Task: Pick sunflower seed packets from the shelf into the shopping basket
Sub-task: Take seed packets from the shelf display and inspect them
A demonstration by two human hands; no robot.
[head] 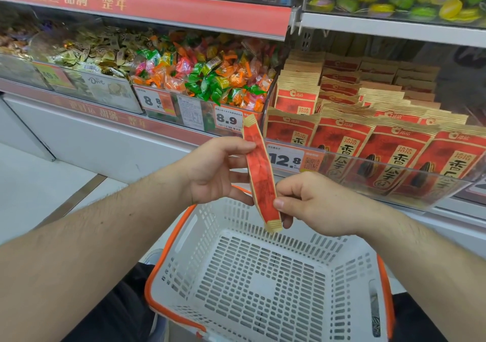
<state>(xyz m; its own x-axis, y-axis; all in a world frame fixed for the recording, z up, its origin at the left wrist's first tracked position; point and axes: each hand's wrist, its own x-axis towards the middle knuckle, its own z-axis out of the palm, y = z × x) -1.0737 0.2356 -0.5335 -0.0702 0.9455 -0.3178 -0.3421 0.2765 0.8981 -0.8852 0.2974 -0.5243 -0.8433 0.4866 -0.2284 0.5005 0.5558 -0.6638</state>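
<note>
Head view: I'm seeing the left hand (210, 169) pinching the upper part of one sunflower seed packet (261, 174) and the right hand (313, 202) pinching its lower end, packet hanging edge-on just above the far rim of the white shopping basket (263, 286), with the shelf stock of packets (368, 141) sitting at 2 o'clock. Risk I'm flagging: the packet is hovering near the rim, not the centre, so letting go here could be sending it off the far edge onto the floor.
</note>
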